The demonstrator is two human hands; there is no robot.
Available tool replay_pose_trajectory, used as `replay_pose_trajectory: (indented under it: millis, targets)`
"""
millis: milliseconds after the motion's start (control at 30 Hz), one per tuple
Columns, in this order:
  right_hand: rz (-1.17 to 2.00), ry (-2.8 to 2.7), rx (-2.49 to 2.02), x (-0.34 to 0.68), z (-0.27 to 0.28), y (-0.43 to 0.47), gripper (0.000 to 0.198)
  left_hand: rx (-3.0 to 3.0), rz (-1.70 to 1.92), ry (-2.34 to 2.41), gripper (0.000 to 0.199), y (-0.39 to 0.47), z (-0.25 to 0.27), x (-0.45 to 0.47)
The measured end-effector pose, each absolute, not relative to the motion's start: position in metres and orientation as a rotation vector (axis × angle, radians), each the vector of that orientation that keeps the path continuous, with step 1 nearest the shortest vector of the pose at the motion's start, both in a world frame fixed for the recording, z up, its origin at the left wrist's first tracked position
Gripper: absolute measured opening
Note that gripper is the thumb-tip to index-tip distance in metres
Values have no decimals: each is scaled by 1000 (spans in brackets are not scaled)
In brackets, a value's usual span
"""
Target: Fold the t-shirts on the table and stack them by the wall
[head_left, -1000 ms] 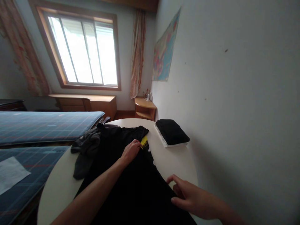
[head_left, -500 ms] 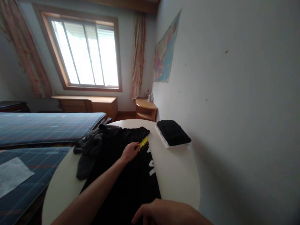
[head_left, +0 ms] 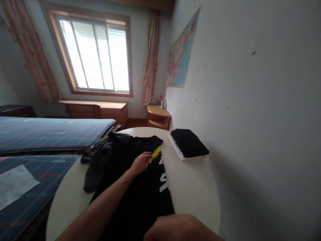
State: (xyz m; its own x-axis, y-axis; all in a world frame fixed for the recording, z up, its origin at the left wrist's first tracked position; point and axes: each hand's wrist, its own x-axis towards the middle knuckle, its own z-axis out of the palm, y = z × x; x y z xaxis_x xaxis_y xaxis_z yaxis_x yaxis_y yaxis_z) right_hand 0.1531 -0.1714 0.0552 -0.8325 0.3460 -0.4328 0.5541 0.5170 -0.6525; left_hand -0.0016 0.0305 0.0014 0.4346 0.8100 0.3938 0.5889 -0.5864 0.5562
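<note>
Bright window [head_left: 96, 57], round white table [head_left: 194, 192], black shirt [head_left: 146, 194] under left fingers [head_left: 147, 156], pinch unclear, right hand [head_left: 179, 228], fingers hidden

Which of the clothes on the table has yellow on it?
The black garment with white print under the left hand; the crumpled grey garment and the folded black stack show no yellow.

One head-worn view above a round table [head_left: 198, 194]

The scene is viewed from the person's head, with the camera faced forward and down across the table. The left hand [head_left: 140, 163] is seen from behind at fairly close range; the right hand [head_left: 177, 228] is nearest to the lens and is cut off by the bottom edge. The window [head_left: 96, 57] is faced from well across the room, and the right side is filled by a wall [head_left: 260, 134] seen at a slant.
</note>
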Motion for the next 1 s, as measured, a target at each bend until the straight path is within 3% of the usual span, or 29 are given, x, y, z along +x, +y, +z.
replay_pose_trajectory:
  millis: [267, 400, 667, 1000]
  targets:
    - [-488, 2924, 1488, 159, 83, -115, 22, 2295, 1074, 1079, 30, 34, -12, -9]
    - [-305, 2908, 1670, 172, 70, -77, 22, 2248, 1112, 1102, 28, 33, -12, -8]
    - [-223, 3088, 1534, 186, 41, -65, 18, 2265, 1081, 1152, 26, 30, -6, -8]
    - [305, 3001, 1332, 178, 36, -61, 4, 2349, 1073, 1162, 27, 30, -5, -8]
